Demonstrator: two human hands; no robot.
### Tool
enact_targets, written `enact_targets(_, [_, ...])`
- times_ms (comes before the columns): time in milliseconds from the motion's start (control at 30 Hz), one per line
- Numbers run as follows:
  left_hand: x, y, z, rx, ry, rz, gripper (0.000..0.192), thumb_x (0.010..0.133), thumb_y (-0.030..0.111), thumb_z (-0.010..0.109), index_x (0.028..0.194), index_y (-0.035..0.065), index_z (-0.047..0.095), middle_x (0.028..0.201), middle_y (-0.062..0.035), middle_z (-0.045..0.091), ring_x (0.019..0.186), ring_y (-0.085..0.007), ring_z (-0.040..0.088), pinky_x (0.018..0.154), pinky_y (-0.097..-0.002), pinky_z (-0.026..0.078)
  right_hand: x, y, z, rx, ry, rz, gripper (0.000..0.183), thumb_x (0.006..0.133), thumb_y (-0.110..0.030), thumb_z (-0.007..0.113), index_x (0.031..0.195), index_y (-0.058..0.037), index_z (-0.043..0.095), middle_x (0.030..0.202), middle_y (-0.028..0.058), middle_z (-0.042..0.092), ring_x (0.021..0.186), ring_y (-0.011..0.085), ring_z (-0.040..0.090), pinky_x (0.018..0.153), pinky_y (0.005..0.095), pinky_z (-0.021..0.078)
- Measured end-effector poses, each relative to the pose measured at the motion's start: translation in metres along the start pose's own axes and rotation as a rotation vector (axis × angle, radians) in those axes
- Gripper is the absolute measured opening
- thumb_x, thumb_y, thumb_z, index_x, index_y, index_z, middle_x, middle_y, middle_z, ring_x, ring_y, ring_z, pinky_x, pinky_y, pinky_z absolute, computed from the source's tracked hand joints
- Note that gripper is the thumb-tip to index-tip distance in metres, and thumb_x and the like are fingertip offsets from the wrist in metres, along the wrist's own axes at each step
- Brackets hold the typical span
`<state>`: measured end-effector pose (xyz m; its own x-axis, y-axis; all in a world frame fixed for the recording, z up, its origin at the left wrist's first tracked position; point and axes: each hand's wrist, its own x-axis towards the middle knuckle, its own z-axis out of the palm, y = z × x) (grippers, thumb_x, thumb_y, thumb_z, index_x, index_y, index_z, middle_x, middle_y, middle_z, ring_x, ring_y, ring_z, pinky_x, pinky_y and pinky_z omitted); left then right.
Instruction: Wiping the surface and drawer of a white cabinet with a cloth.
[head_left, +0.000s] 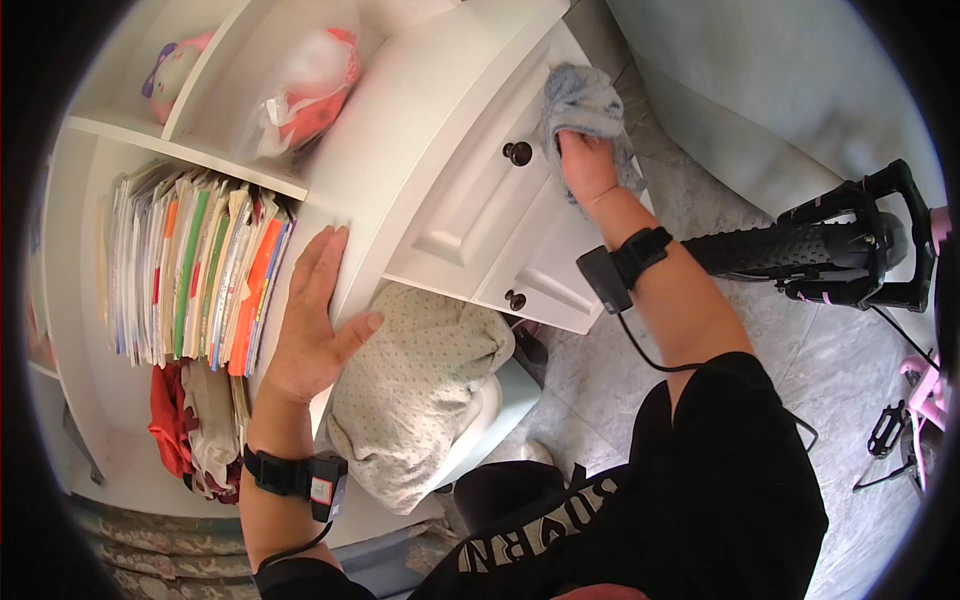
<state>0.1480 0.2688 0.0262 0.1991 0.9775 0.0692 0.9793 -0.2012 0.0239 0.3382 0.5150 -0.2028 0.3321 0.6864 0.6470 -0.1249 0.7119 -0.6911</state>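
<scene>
My right hand (587, 166) grips a bunched blue-grey cloth (583, 97) against the right-hand edge of a white cabinet front. Beside it is a drawer front (469, 195) with a dark round knob (517, 154). Below that, a panelled front (547, 266) carries a second dark knob (515, 300). My left hand (311, 315) rests flat on the white desktop (390, 127) near its front edge, fingers extended and thumb spread, holding nothing. Just left of it, a row of books and papers (199, 270) stands in the shelf.
A dotted fabric (420, 382) covers a light-blue container (502, 412) under the desktop. At right are a bicycle's front tyre (765, 251) and a pink bicycle frame (926, 397). A plastic bag (307, 97), a plush toy (174, 75) and folded clothes (202, 427) occupy the shelves.
</scene>
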Motion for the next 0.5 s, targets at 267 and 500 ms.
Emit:
enact_targets(267, [0.001,-0.001,0.000,-0.001,0.020,0.018,0.086,0.082,0.042,0.068,0.146,0.0007,0.029,0.149,-0.0207,0.030,0.139,-0.0349,0.027,0.115,-0.0400,0.020,-0.108,0.006,0.046,-0.461,-0.017,0.021,0.048,0.084,-0.024,0.060,0.127,-0.0037,0.050,0.129,0.0183,0.050,0.119,0.0395,0.044,0.104,0.0466,0.0331])
enact_targets(500, [-0.002,-0.007,0.000,0.009,0.058,0.007,0.084,0.077,0.029,0.073,0.146,0.0058,0.032,0.148,-0.0231,0.030,0.137,-0.0376,0.030,0.113,-0.0396,0.026,-0.186,-0.066,0.058,-0.151,-0.096,0.342,0.061,0.080,-0.021,0.065,0.133,-0.0031,0.042,0.131,0.0194,0.046,0.121,0.0383,0.042,0.106,0.0437,0.0324])
